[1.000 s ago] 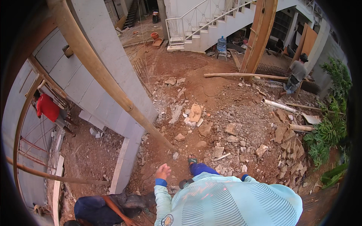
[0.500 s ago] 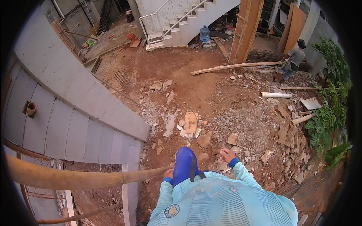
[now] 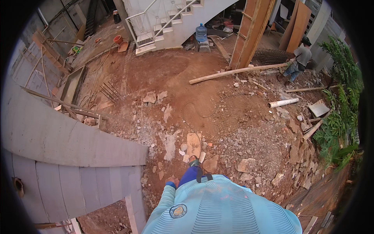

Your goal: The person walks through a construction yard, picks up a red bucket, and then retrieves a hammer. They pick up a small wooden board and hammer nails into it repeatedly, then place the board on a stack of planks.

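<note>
Since half a second ago, my leg has been swinging forward, so that my sandalled foot [image 3: 193, 160] is now showing at the near end of a tan slab [image 3: 194, 143], while my right hand and the bamboo pole have been dropping out of view. My left hand [image 3: 172, 180] is hanging low beside my blue trouser leg [image 3: 188, 176]; its fingers are looking loosely bent with nothing visible in them, but I cannot tell whether they are open or closed. The slab is lying flat on the red soil [image 3: 163, 64], ahead of those fingers and a little to their right, apart from them, its long axis pointing away from me; my left hand, the only one showing, is the nearer. Whether my sole is touching the slab, I cannot tell. Grey wall panels [image 3: 87, 187] are standing on my left, and a co-worker in a grey shirt [image 3: 302, 56] is keeping near the far end of a long plank [image 3: 237, 73]. My light-blue shirt [image 3: 233, 206] is bearing a round badge [image 3: 178, 211], its marks too small for reading; no other label is showing legibly.
</note>
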